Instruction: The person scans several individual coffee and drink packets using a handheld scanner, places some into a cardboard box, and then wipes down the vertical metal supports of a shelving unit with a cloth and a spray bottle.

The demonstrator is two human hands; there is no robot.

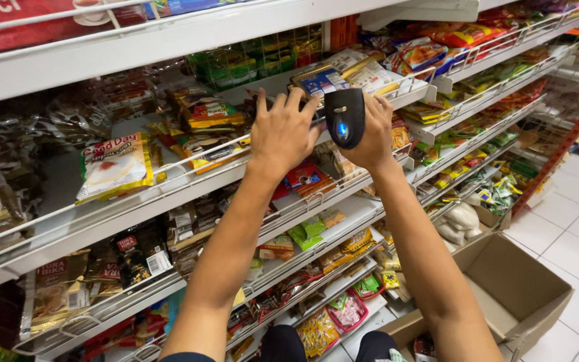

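Two bare forearms rise from the bottom edge toward the white wire-fronted shelf. The left hand lies spread, gripping nothing, steadying blue-and-white sachet packs there; the right hand clasps a black handheld scanner, lit face toward the camera.

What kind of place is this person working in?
Most likely a grocery or convenience store aisle. White wire-fronted shelves are packed with snack and drink-mix packets, the right hand holds a black handheld scanner, and an open cardboard box sits on the tiled floor.
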